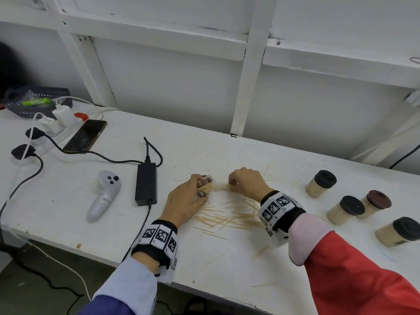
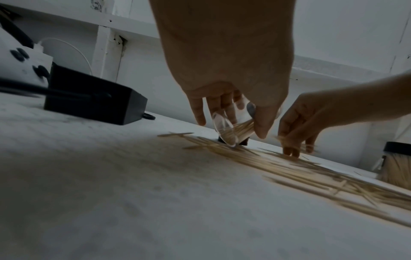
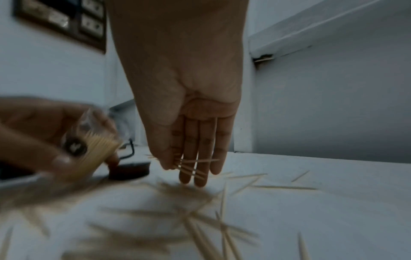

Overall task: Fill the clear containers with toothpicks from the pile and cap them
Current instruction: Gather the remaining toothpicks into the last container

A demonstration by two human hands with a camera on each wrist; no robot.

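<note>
My left hand [image 1: 188, 196] grips a clear container [image 1: 208, 184] tilted on its side just above the white table [image 1: 68, 201], its mouth turned right. A bundle of toothpicks fills part of the container [image 2: 231, 128]. My right hand [image 1: 245, 181] hovers close to the mouth, thumb and fingers pinching a few toothpicks [image 3: 193, 163]. The loose toothpick pile [image 1: 229, 217] lies spread on the table between and below both hands. A dark cap [image 3: 130, 169] lies flat on the table behind the container [image 3: 98, 146].
Several filled, capped containers [image 1: 320, 183] [image 1: 345, 209] [image 1: 397, 231] stand at the right. A black power adapter [image 1: 146, 184] with cables, a white controller [image 1: 104, 194], a phone [image 1: 85, 136] and a power strip [image 1: 52, 128] lie to the left. Stray toothpicks [image 1: 263, 285] lie near the front edge.
</note>
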